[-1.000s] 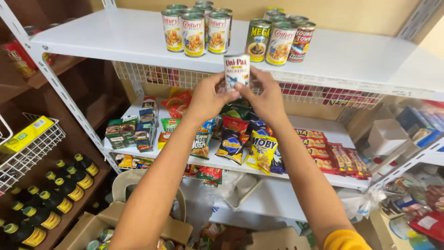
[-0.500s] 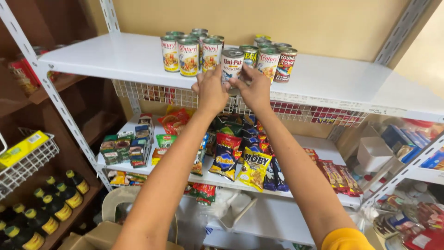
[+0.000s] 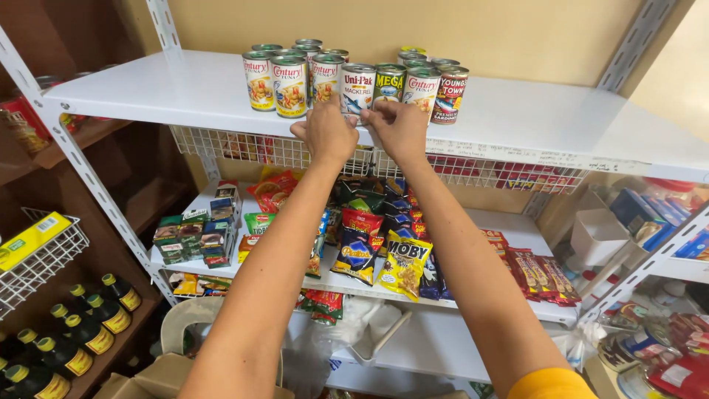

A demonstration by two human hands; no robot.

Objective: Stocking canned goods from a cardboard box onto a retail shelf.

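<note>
Both hands are raised to the front edge of the top shelf, backs toward the camera. The left hand (image 3: 327,133) and the right hand (image 3: 402,129) sit side by side, nearly touching, and each is closed on a side of the white-labelled can (image 3: 357,90), fingers curled round its lower part so that only the upper label and the lid show above the knuckles. The can stands upright on the white top shelf (image 3: 177,92), close to the front edge. It stands in a gap in the row of tins: to its left, just beside it, is a cluster of red-and-yellow cans (image 3: 288,81), several deep; to its right is a green-labelled can (image 3: 388,83), touching or almost touching it, then a white can (image 3: 422,87) and a dark red can (image 3: 450,94). Under the shelf hangs a white wire basket (image 3: 244,148) holding flat packets that are too hidden to make out. Below, between the forearms, the middle shelf carries snack bags (image 3: 384,251) in red, blue and yellow, with small stacked boxes (image 3: 199,233) to the left and red packets (image 3: 535,270) to the right. At lower left, dark bottles with yellow caps (image 3: 88,325) stand in rows beside a wire rack (image 3: 44,258).
</note>
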